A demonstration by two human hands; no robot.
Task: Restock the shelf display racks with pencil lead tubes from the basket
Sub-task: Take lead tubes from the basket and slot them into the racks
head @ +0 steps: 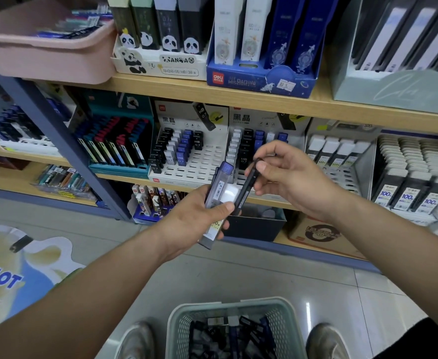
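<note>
Right now the right hand (290, 177) pinches the upper end of a black tube (247, 183) between thumb and forefinger, the other fingers loosely curled. The tube's long axis slants from lower left to upper right. Its lower end sits against the thumb of the left hand (194, 213), which grips a bundle of tubes (219, 187), a blue one on top, fanned upward.

Beyond the hands, two white display racks stand side by side on the shelf (124, 177): the left rack (205, 161), with many bare slots on its right side, and the right rack (261, 120), directly behind the right hand. The black tube's top end points toward the right rack, so the right hand looks the nearer one. Seating the tube would probably mean turning it upright first.

The basket (228, 303), holding more tubes, sits on the floor (238, 268) between the person's feet.
</note>
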